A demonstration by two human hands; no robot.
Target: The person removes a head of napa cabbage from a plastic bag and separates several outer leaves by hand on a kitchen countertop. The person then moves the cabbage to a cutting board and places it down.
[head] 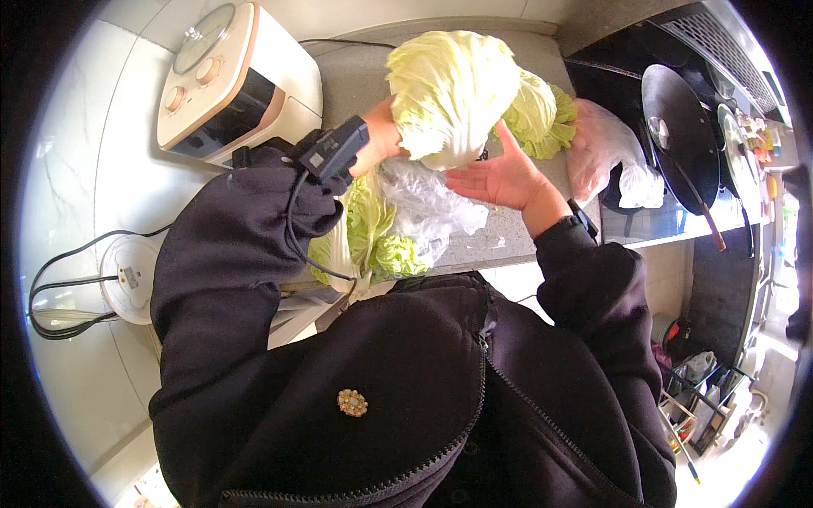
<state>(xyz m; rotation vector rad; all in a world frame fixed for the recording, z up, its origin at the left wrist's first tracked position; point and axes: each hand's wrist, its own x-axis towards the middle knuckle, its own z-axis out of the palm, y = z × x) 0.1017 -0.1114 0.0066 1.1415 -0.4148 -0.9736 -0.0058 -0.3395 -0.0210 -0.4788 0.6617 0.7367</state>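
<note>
A large pale green napa cabbage (454, 92) is held up over the grey counter. My left hand (379, 136) grips its left side, and the leaves hide most of those fingers. Just below the cabbage's lower right, my right hand (502, 174) is spread with its palm up; the thumb reaches the leaves. More loose cabbage leaves (546, 114) lie behind, to the right. Crumpled clear plastic (432, 200) is on the counter below my hands. Beside it, further cabbage leaves (362, 222) lie near the front edge.
A cream countertop appliance (254, 82) with a glass lid stands at the back left. On the right are a pinkish plastic bag (597, 149), a dark wok (683, 136) and a black cooktop (610, 95). A black cable (95, 238) loops at the left wall.
</note>
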